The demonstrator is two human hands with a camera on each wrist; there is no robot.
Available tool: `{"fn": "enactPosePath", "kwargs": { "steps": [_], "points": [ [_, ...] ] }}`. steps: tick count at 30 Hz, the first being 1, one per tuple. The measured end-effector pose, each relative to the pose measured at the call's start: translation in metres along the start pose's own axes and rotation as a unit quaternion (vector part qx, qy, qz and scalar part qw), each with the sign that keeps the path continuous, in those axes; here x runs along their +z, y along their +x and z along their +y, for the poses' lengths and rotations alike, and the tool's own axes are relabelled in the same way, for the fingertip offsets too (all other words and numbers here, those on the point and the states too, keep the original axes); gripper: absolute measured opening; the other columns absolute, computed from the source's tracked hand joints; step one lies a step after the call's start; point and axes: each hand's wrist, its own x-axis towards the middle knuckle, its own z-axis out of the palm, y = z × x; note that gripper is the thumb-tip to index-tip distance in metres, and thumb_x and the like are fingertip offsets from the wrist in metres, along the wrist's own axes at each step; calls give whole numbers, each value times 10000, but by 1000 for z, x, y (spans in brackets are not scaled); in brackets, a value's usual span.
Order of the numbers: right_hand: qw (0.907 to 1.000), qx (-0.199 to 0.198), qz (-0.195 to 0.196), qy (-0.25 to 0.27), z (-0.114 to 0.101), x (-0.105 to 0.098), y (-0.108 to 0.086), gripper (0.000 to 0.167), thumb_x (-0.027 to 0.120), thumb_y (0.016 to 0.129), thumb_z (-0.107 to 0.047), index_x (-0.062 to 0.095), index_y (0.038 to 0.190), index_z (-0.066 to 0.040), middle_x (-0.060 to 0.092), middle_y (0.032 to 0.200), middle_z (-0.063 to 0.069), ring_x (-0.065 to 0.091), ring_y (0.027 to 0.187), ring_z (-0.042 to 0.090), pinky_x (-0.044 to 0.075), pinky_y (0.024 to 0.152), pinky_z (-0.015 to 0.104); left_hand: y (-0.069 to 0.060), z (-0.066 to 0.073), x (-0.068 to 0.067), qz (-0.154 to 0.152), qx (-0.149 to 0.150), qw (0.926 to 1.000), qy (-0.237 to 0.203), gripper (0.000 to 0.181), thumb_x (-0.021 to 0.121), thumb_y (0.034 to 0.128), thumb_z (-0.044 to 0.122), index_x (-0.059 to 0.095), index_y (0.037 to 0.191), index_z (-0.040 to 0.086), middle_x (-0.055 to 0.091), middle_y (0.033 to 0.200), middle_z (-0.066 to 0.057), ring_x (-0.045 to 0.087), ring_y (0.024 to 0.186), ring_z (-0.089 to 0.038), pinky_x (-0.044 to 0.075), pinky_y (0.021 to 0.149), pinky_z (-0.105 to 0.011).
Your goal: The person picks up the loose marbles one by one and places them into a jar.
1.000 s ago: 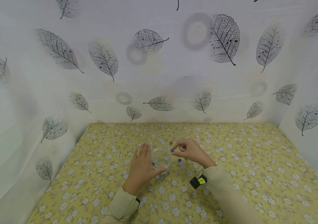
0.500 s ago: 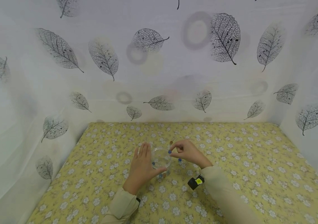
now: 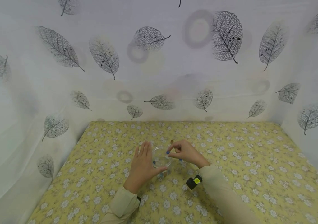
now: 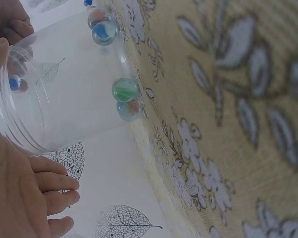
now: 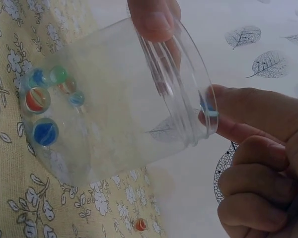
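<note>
A clear, wide-mouthed jar [image 3: 161, 148] stands on the cloth with several glass marbles at its bottom, among them a green one [image 4: 124, 89] and a dark blue one [image 5: 45, 132]. My left hand [image 3: 142, 168] rests against its left side near the rim, fingers straight, thumb laid along the near side. My right hand [image 3: 187, 153] pinches a blue marble [image 3: 168, 152] between thumb and forefinger at the right part of the jar's mouth. In the right wrist view, its other fingers [image 5: 253, 178] are curled beneath.
Outside the jar, a blue marble [image 3: 180, 160] lies just to its right, partly covered by my right hand. An orange-brown marble [image 3: 172, 141] sits beyond the jar. Yellow flowered cloth [image 3: 245, 174] covers the table, with leaf-printed white curtains [image 3: 175, 68] around it.
My right hand has moved left, bringing the pinched blue marble from beside the rim to over the jar's mouth. The left hand stays in place against the jar.
</note>
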Motion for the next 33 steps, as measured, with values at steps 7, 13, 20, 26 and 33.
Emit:
{"fn": "enactPosePath", "kwargs": {
  "steps": [7,13,20,26,33],
  "points": [
    [9999,37,-91,24,-21,-6,-5,196,661,872,-116,703,1024,3,293,475,-75,165,390,-25,520,848,371,0,0,0,87,34,10000,-10,1170,583,714,750,197,1478,-47,228,1534,-220,232,1432,-351,217,1158,-534],
    [10000,6,-72,-20,-39,-11,-11,159,660,870,-99,707,994,-11,305,483,-80,202,372,13,519,795,312,1,1,-1,42,15,10000,-48,1164,584,717,746,199,1478,-47,227,1535,-220,222,1435,-349,207,1162,-533],
    [9999,50,-108,28,-34,-10,-10,161,659,871,-104,708,997,-15,303,479,-77,187,375,1,507,773,297,0,1,-2,44,19,10000,-53,1163,584,719,743,199,1477,-50,226,1535,-220,226,1434,-352,201,1164,-533],
    [10000,4,-77,9,-8,-1,-2,200,659,881,-157,704,1028,-31,294,477,-81,173,396,-49,522,808,312,0,2,-1,31,19,10000,-39,1163,582,720,745,198,1477,-52,221,1537,-220,219,1436,-348,200,1165,-533],
    [9999,-44,-75,90,2,-2,0,239,671,875,-237,710,1027,-57,320,484,-84,225,396,4,486,675,228,-1,1,-2,44,35,10000,-29,1157,578,724,744,211,1472,-58,225,1534,-225,221,1436,-348,199,1165,-533]
  ]
}}
